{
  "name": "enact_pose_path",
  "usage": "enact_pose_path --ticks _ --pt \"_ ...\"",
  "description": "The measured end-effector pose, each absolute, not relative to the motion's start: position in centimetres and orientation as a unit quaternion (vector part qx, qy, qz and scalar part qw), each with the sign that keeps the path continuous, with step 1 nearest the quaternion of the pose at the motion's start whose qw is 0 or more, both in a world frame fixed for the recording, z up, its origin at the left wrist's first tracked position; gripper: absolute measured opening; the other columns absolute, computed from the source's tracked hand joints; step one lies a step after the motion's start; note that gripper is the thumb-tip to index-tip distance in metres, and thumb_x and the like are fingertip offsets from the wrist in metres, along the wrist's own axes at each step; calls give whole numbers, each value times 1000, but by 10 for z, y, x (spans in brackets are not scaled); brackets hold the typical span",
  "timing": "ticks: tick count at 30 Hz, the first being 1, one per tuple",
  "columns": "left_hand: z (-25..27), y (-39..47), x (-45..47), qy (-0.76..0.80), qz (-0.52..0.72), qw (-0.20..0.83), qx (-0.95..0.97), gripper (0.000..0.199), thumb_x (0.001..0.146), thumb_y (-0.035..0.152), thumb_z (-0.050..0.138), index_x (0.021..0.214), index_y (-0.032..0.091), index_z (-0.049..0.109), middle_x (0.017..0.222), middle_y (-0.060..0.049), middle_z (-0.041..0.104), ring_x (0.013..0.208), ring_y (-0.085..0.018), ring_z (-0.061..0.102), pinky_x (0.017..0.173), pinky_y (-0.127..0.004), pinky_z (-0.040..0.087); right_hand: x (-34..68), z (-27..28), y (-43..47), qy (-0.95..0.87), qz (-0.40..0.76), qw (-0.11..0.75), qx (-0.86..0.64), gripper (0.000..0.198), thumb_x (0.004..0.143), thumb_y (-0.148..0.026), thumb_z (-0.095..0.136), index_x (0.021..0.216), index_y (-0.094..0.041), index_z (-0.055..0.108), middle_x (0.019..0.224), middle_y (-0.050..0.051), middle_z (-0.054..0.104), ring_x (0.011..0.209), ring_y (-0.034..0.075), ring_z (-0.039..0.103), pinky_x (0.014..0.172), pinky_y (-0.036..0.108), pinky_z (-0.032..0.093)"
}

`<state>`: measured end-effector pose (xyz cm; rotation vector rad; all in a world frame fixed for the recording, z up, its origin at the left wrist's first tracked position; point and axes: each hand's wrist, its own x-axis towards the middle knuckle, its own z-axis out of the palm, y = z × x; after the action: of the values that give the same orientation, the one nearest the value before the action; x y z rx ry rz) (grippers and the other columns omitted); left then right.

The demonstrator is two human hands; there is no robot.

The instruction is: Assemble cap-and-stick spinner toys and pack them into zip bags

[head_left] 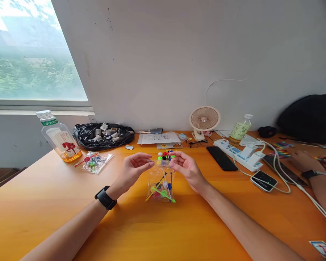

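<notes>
A clear plastic bag (161, 181) is upright between my hands, with yellow, green, blue and white spinner arrows inside. My left hand (136, 167) has its thumb and fingers curled in at the bag's upper left edge and seems to grip it; the exact contact is hard to see. At the upper right, my right hand (189, 169) pinches a thin, yellowish spinner arrow (168, 160) beside the bag's mouth. Behind the fingertips lies a group of small coloured round pieces (164, 156), partly hidden by the right hand.
On the left are another bag of spinners (93, 162), a bottle (61, 139) and a black bag of scraps (104, 136). A fan (205, 119), phone (222, 158), power strip (239, 156) and cables stand right. Another person's hands (302, 161) are at far right.
</notes>
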<state>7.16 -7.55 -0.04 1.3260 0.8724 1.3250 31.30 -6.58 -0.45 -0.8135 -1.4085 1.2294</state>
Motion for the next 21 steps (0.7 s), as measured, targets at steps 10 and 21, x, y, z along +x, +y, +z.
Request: enact_pose_path --ticks 10,21 --pt "-1 -89 87 340 512 545 569 48 84 45 85 120 17 73 92 -7 76 85 -19 69 81 -30 56 294 -3 -80 -601 540 474 -350 31 75 -49 89 84 -21 82 80 4 76 77 18 69 79 33 55" --pt "-8 -79 81 373 459 542 597 39 81 53 85 85 14 83 80 -10 78 70 -19 68 67 -28 53 307 -7 -71 -599 536 463 -374 31 70 -48 92 79 -19 84 69 3 73 61 14 60 60 28 48"
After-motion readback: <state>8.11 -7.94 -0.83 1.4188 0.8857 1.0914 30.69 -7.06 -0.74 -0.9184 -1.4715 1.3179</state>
